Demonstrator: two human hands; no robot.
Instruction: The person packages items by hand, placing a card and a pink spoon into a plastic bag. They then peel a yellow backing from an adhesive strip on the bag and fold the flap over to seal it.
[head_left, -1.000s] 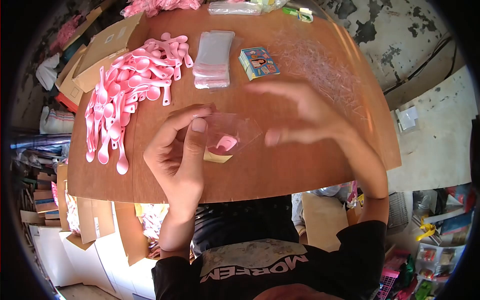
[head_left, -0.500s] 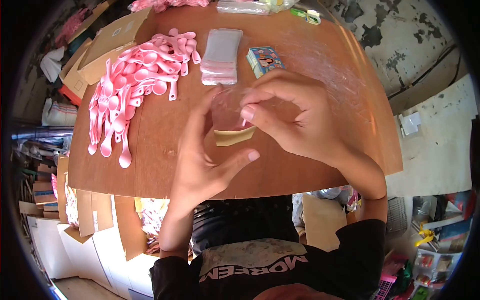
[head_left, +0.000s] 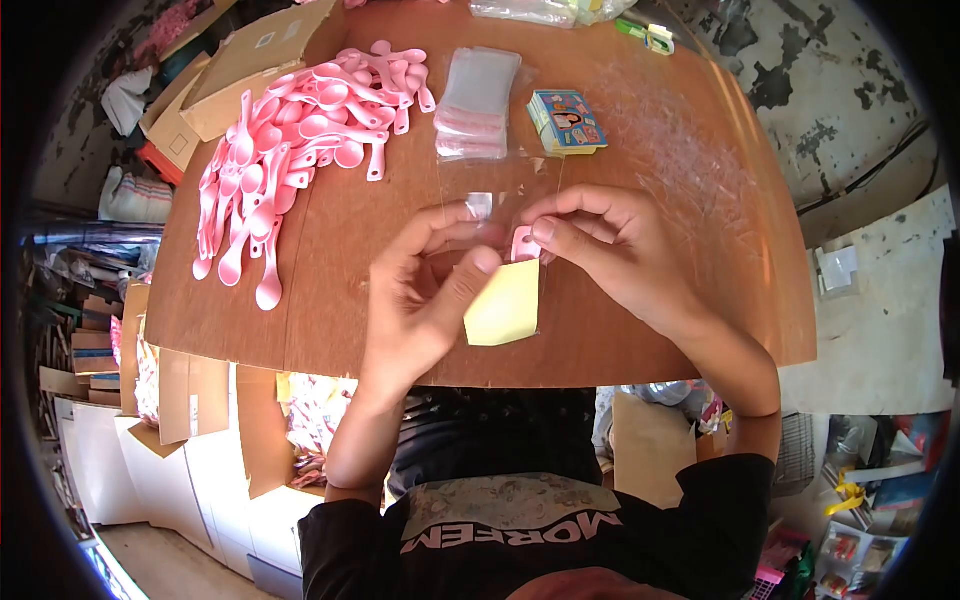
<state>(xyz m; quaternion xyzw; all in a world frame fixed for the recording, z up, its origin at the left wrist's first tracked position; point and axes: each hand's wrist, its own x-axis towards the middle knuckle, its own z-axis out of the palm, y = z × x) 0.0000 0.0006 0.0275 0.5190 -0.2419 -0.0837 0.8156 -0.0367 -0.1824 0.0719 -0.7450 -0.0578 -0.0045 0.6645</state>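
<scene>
My left hand (head_left: 425, 290) is closed around a clear plastic bag (head_left: 500, 180), its thumb in front. Inside the bag's lower part a pale yellow card (head_left: 503, 305) lies nearly flat to view. A pink spoon (head_left: 523, 243) shows only its handle end, with a hole, above the card; the rest is hidden. At that handle end, the thumb and forefinger of my right hand (head_left: 610, 245) are pinched together, close to the bag's side.
Many pink spoons (head_left: 265, 190) lie heaped at the left of the brown table (head_left: 320, 335), beside a cardboard box (head_left: 262, 60). Farther back are a stack of clear bags (head_left: 478, 100) and a stack of printed cards (head_left: 568, 122). Loose clear plastic (head_left: 680, 145) lies at right.
The yellow card has turned from nearly edge-on to facing me. A pink handle end now shows above it, and the bag is spread wider. The view has shifted slightly.
</scene>
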